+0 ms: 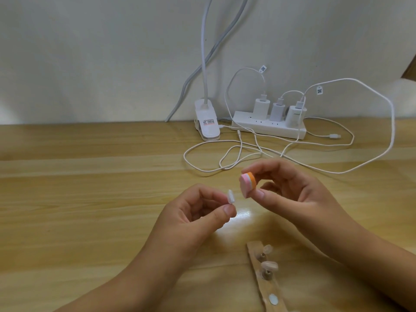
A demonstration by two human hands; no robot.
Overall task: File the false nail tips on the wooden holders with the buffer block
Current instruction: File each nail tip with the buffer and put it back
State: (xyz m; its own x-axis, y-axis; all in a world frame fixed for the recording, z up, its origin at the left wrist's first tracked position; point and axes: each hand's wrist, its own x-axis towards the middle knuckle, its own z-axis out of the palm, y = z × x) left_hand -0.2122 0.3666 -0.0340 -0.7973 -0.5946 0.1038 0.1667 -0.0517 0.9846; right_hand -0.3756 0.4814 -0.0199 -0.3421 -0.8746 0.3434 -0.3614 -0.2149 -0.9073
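2 QR tags (263,69) beyond buffer blk (315,183)

The table (78,199) holds a clip lamp (207,123), power strip (265,129) (chargers (277,111) plugged in), cables (337,172) and wooden holder (266,288).

Buffer block (247,184): small, with pink, white and orange layers, tilted, raised mid-scene.
Loose nail tip (230,196): pale, upright, just left of the block.
Wooden holder (256,280): strip lying near-right on the tabletop (90,199), carrying two translucent tips (269,265).
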